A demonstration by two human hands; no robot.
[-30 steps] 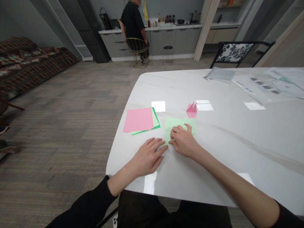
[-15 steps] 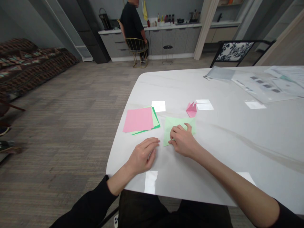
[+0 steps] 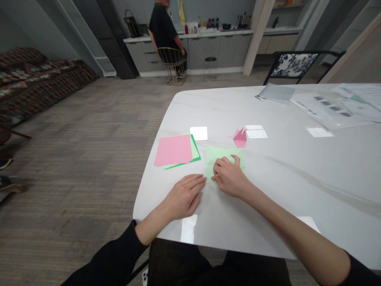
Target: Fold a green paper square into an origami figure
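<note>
A light green sheet of origami paper (image 3: 212,155) lies on the white table, with faint creases near its upper edge. My right hand (image 3: 228,174) rests over it, fingers curled and thumb tip close to the fingertips, gripping the paper near its lower edge. What lies under that palm is hidden. My left hand (image 3: 189,194) is laid on the table with fingers stretched out, their tips at the sheet's lower left corner. Just beyond the sheet stands a small folded pink paper piece (image 3: 240,139). To the left is a stack of paper squares (image 3: 174,150), pink on top, greens beneath.
The white table (image 3: 205,109) has a rounded left corner. Clear plastic sleeves and papers (image 3: 324,109) lie at its far right. A black-framed chair (image 3: 293,65) stands behind it. Across the room a person (image 3: 165,29) sits on a gold wire chair by a kitchen counter (image 3: 220,33).
My left hand has slid slightly right, so its fingertips now reach the corner of the light green sheet. My right hand has stayed in place.
</note>
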